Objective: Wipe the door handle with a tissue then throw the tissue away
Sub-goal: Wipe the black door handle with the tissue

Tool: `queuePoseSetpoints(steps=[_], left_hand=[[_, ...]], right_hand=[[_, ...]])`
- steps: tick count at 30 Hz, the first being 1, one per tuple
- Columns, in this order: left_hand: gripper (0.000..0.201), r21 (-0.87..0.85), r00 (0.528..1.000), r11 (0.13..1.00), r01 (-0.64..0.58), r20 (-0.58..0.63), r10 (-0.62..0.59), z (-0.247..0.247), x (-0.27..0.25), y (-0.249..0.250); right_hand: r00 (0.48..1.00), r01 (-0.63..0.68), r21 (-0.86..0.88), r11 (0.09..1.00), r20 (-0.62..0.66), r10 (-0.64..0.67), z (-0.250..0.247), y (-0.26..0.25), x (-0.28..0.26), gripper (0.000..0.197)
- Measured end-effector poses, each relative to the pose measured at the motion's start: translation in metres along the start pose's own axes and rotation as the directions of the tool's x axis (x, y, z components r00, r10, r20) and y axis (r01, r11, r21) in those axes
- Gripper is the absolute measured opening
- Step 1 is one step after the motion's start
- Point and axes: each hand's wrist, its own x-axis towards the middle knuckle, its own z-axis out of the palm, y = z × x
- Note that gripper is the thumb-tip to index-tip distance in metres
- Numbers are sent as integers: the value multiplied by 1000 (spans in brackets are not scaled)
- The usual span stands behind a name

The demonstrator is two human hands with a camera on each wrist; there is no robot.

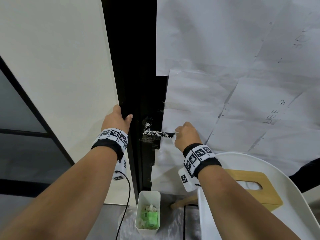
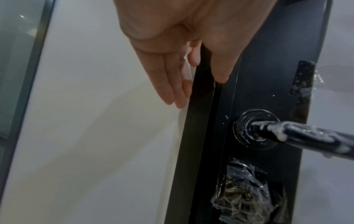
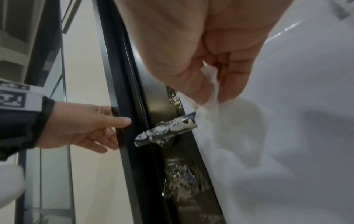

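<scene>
The black lever door handle (image 1: 158, 133) (image 2: 306, 136) (image 3: 166, 130) is smeared with white residue along its length. My right hand (image 1: 186, 134) (image 3: 210, 60) pinches a white tissue (image 1: 176, 132) (image 3: 229, 118) between thumb and fingers. The tissue hangs against the handle's free end. My left hand (image 1: 117, 120) (image 2: 172, 45) (image 3: 82, 125) holds the black door edge (image 2: 201, 106) just left of and above the handle, thumb on the near face and fingers behind it.
A white bin (image 1: 140, 205) with crumpled tissues and green wrappers stands on the floor below the handle. To the right, a wooden tissue box (image 1: 270, 196) sits on a white chair (image 1: 294, 187). White paper sheets (image 1: 225, 84) cover the door.
</scene>
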Motion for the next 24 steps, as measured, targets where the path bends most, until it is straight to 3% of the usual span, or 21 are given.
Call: queuePoseSetpoints(steps=[4, 10, 13, 17, 24], left_hand=[[33, -2, 1000, 1000, -4, -10, 4, 1, 0, 1], [33, 7, 1000, 1000, -2, 2, 2, 0, 0, 0], [33, 2, 1000, 1000, -5, 4, 5, 0, 0, -1], [34, -3, 1000, 1000, -2, 4, 2, 0, 0, 0], [33, -7, 1000, 1000, -1, 2, 1, 1, 0, -1]], right_hand=[[999, 35, -90, 995, 20, -33, 6, -6, -4, 14], [989, 144, 40, 989, 40, -145, 14, -18, -2, 32], [995, 102, 180, 978, -22, -100, 3, -14, -1, 36], [993, 4, 201, 980, -115, 20, -10, -1, -1, 41], [1000, 6, 85, 996, 6, -7, 2, 5, -6, 32]])
